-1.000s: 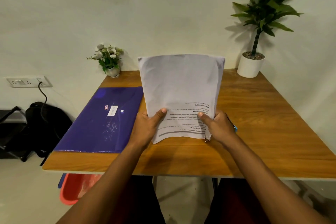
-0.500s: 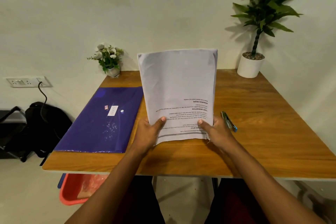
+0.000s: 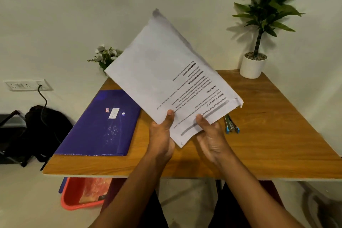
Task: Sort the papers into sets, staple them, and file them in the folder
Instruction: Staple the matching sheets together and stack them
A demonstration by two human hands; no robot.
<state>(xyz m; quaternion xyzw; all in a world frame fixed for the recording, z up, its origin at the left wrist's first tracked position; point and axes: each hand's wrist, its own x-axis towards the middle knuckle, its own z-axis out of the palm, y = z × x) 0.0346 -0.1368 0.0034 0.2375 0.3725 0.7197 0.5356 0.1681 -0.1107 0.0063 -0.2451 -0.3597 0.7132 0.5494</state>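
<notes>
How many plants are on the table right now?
2. A tall leafy plant stands at the far right corner of the table; a small flowering plant sits at the far edge, partly hidden behind the held papers, which could be hiding more.

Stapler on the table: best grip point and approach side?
Probably pinch the stapler across its long sides at the blue-tipped near end, coming from above with the right hand, the nearer one. It lies flat on the table, narrow, pointing away; the papers cover its far end, so the near end is free.
</notes>
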